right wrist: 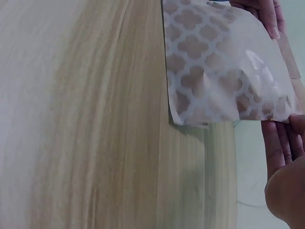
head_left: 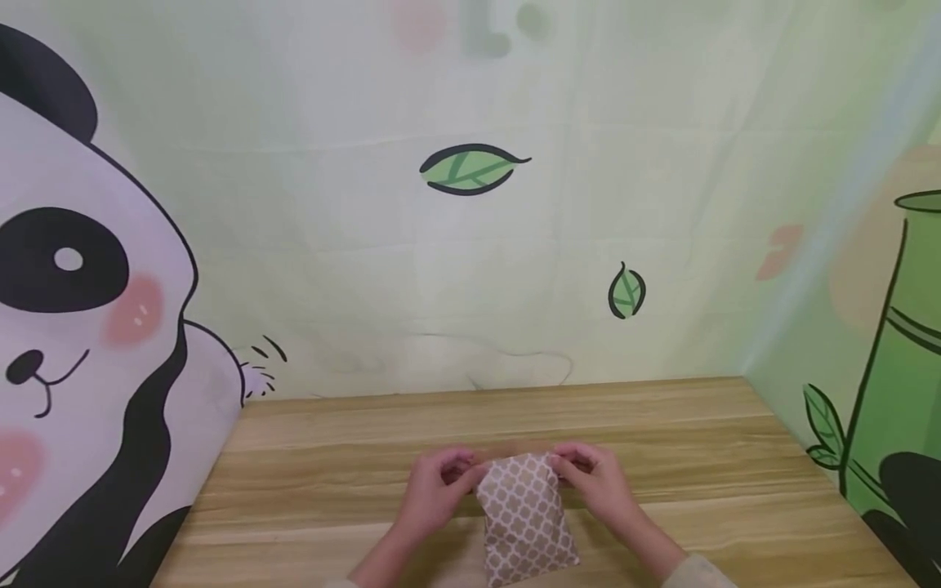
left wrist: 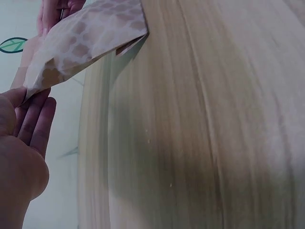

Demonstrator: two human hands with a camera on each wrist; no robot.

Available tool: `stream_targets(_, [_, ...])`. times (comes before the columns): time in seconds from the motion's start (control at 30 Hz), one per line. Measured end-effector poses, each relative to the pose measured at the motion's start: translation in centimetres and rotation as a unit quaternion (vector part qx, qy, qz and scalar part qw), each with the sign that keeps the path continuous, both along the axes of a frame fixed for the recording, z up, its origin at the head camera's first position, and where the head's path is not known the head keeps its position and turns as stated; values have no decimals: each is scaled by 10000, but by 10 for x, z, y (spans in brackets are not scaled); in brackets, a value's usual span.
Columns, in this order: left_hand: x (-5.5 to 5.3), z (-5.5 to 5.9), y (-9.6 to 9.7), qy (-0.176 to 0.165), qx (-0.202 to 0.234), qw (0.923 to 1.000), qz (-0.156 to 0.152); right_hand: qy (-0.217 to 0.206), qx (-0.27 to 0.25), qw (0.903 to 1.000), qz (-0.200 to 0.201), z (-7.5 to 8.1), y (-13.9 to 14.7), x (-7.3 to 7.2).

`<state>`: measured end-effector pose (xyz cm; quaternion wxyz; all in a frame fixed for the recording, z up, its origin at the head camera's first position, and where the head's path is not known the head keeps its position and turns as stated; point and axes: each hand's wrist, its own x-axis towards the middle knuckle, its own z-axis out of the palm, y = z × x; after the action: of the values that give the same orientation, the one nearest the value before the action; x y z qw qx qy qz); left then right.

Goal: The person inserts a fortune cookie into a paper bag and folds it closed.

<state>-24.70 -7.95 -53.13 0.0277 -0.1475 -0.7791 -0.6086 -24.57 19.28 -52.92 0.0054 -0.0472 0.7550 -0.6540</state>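
Note:
A flat paper bag [head_left: 525, 518], brown with a white lattice pattern, is held tilted above the wooden table. My left hand [head_left: 439, 494] pinches its upper left corner between thumb and fingers, and my right hand [head_left: 599, 490] pinches the upper right corner. In the left wrist view the bag [left wrist: 95, 33] slopes away from the thumb, with its lower edge near the tabletop. The right wrist view shows the bag's patterned face [right wrist: 205, 57] bulging slightly, with creases by the pinched corner. A plain tan strip [right wrist: 287, 55] extends past the bag's top edge. What the bag contains is hidden.
The wood-grain table [head_left: 331, 474] meets a pale green backdrop [head_left: 353, 269] printed with leaves. A printed panda [head_left: 88, 310] covers the left wall, and printed bamboo [head_left: 900, 376] the right one. A few tiny crumbs [left wrist: 148, 141] lie on the tabletop.

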Motion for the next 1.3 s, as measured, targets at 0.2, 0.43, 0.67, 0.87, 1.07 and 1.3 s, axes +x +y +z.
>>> stream_targets(0.2, [5, 2, 3, 94, 82, 9999, -37, -200, -86, 9993, -306, 4, -2, -1])
stream_targets(0.43, [7, 4, 1, -69, 186, 9997, -135, -136, -61, 9998, -154, 4, 0, -1])
stream_targets(0.67, [5, 10, 3, -879, 867, 9923, -123, -111, -2, 9998, -154, 5, 0, -1])
stream_targets(0.87, [3, 13, 4, -1692, 903, 9814, -32, -56, 187, 9997, -114, 6, -1, -1])
stream_targets(1.07, [2, 12, 3, -2030, 738, 9759, -322, -49, 226, 9996, -148, 5, -2, -1])
stream_targets(1.3, [3, 9, -1, -2038, 826, 9731, -684, 26, 235, 9996, -167, 5, -2, -1])
